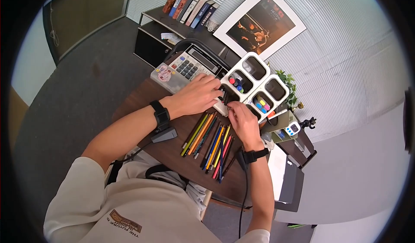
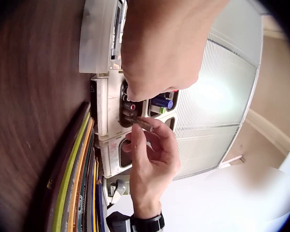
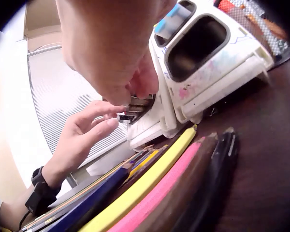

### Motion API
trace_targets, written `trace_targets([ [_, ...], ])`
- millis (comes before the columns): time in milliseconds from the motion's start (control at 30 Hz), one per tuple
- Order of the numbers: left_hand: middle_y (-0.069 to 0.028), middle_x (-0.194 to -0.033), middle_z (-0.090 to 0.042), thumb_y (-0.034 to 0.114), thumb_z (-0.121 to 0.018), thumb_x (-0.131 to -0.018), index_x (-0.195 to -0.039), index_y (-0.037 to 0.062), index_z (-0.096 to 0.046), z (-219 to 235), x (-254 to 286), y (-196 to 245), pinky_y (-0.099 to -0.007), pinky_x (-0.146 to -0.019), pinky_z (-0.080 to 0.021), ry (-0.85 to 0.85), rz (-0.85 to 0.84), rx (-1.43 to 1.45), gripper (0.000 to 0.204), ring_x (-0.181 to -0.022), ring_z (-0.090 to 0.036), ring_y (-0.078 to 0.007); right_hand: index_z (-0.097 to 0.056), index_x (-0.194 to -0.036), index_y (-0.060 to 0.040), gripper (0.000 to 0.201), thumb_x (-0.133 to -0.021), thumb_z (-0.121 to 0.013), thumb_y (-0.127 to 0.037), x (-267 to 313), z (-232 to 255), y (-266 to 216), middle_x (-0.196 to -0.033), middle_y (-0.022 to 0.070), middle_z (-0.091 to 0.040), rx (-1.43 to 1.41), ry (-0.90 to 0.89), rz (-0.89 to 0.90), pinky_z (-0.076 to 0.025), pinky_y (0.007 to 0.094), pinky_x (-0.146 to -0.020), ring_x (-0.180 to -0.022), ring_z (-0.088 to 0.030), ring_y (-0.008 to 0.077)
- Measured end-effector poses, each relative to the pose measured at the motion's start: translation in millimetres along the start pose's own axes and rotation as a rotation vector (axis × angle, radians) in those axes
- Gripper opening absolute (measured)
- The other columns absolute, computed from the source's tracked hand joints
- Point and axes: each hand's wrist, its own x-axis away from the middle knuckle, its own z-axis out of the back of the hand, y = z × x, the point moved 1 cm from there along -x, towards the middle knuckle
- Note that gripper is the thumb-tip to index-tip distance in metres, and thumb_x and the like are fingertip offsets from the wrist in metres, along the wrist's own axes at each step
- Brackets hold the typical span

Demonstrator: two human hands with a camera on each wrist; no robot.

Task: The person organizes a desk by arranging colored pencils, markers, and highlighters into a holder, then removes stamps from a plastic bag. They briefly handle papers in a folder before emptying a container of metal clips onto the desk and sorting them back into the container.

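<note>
A white organizer (image 1: pixel 238 69) with several dark-rimmed compartments stands tilted on the desk. My left hand (image 1: pixel 196 96) is at its near compartment, pinching a small black-and-silver piece (image 3: pixel 125 117) between thumb and fingers; its kind I cannot tell. Right beside it, my right hand (image 1: pixel 245 124) pinches a small slim brownish piece (image 2: pixel 144 124) over the same compartment. Dark cylindrical items, one with a red end (image 2: pixel 132 107), lie inside there. Capped markers (image 1: pixel 237 83) fill the compartment behind. Below the hands, colored pencils (image 1: pixel 209 145) lie in a loose row on the desk (image 1: pixel 142 100).
To the left are a calculator (image 1: pixel 192 65) and a translucent box (image 1: pixel 166 77) with a pink sticker. Highlighters (image 1: pixel 262 105) sit in a right-hand compartment. A green holder (image 1: pixel 281 124), a plant (image 1: pixel 286 85) and a framed picture (image 1: pixel 260 24) stand behind. Books (image 1: pixel 190 8) line a shelf.
</note>
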Motion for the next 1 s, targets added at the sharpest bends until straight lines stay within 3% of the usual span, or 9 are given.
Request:
trace_targets([
  [233,-0.0090,-0.109,-0.057,0.015,-0.076,-0.085,-0.107,0.0038,-0.072,-0.6,-0.9,-1.1,-0.0411,-0.100,-0.043,-0.023,0.003,0.005,0.025,-0.112,-0.055,-0.0283,-0.071,-0.115,-0.0037,0.023,-0.093,-0.072,-0.002,-2.8,-2.7,2.1,-0.109,0.0130,-0.072,0.004,0.069,-0.061,-0.060,0.0417,-0.080,-0.095,-0.072,0.0342],
  [300,-0.0092,-0.110,-0.057,0.015,-0.077,-0.085,-0.107,0.0037,-0.072,-2.2,0.2,-1.6,-0.0415,-0.100,-0.043,-0.020,0.005,0.008,0.025,-0.112,-0.055,-0.0285,-0.072,-0.113,-0.0037,0.021,-0.092,-0.072,-0.003,1.8,1.9,-2.3,-0.105,0.0134,-0.072,-0.030,0.063,-0.190,-0.059,0.0418,-0.079,-0.092,-0.071,0.0343],
  [467,-0.0085,-0.110,-0.058,0.015,-0.079,-0.085,-0.108,0.0038,-0.072,0.2,-1.1,-3.0,-0.0420,-0.099,-0.044,-0.005,0.021,0.034,0.027,-0.111,-0.056,-0.0284,-0.073,-0.114,-0.0028,0.021,-0.094,-0.074,-0.005,9.5,11.1,-7.6,-0.098,0.0131,-0.072,-0.140,0.056,-0.314,-0.058,0.0352,-0.068,-0.076,-0.071,0.0281],
  [733,-0.0062,-0.110,-0.060,0.017,-0.080,-0.085,-0.106,0.0053,-0.072,0.6,-3.7,-2.9,-0.0415,-0.098,-0.044,0.001,0.000,0.033,0.026,-0.111,-0.056,-0.0271,-0.076,-0.102,0.0011,0.016,-0.095,-0.077,-0.014,66.0,30.1,1.8,-0.086,0.0137,-0.075,-0.336,0.016,-0.567,-0.056,0.0316,-0.066,-0.070,-0.071,0.0198],
  [833,-0.0075,-0.097,-0.062,0.021,-0.079,-0.089,-0.093,0.0054,-0.071,16.3,-13.0,8.3,-0.0407,-0.086,-0.049,0.070,-0.042,0.050,0.018,-0.098,-0.060,-0.0270,-0.076,-0.094,0.0037,0.028,-0.101,-0.072,-0.023,77.7,50.3,5.5,-0.072,0.0080,-0.073,-0.554,-0.195,-0.894,-0.052,0.0268,-0.058,-0.061,-0.069,0.0127],
  [900,-0.0096,-0.078,-0.061,0.025,-0.078,-0.092,-0.076,0.0051,-0.066,24.8,-12.5,17.7,-0.0414,-0.067,-0.050,-0.078,0.025,0.064,0.028,-0.076,-0.062,-0.0287,-0.072,-0.085,0.0005,0.039,-0.103,-0.069,-0.034,83.5,67.2,7.7,-0.071,0.0057,-0.072,-0.554,-0.377,-1.047,-0.051,0.0251,-0.052,-0.061,-0.070,0.0116],
  [933,-0.0120,-0.060,-0.056,0.031,-0.075,-0.096,-0.062,0.0054,-0.061,24.4,-11.6,21.8,-0.0437,-0.055,-0.046,-0.014,-0.072,0.068,0.044,-0.056,-0.058,-0.0320,-0.072,-0.087,-0.0002,0.038,-0.102,-0.070,-0.035,88.8,72.9,9.7,-0.072,0.0066,-0.073,-0.600,-0.442,-1.132,-0.051,0.0252,-0.051,-0.061,-0.071,0.0127],
  [967,-0.0120,-0.060,-0.056,0.031,-0.075,-0.096,-0.062,0.0054,-0.061,26.3,-10.6,25.6,-0.0437,-0.055,-0.046,-0.036,-0.094,0.069,0.044,-0.056,-0.058,-0.0320,-0.071,-0.089,-0.0008,0.038,-0.101,-0.071,-0.036,91.7,76.6,9.6,-0.073,0.0075,-0.074,-0.647,-0.508,-1.212,-0.052,0.0253,-0.050,-0.061,-0.072,0.0138],
  [1000,-0.0129,-0.057,-0.055,0.034,-0.073,-0.097,-0.061,0.0055,-0.062,28.8,-9.4,29.2,-0.0445,-0.055,-0.046,-0.176,-0.122,0.063,0.048,-0.054,-0.057,-0.0334,-0.071,-0.089,-0.0008,0.038,-0.101,-0.071,-0.036,91.9,79.7,8.9,-0.073,0.0075,-0.074,-0.669,-0.485,-1.225,-0.052,0.0253,-0.050,-0.061,-0.072,0.0138],
])
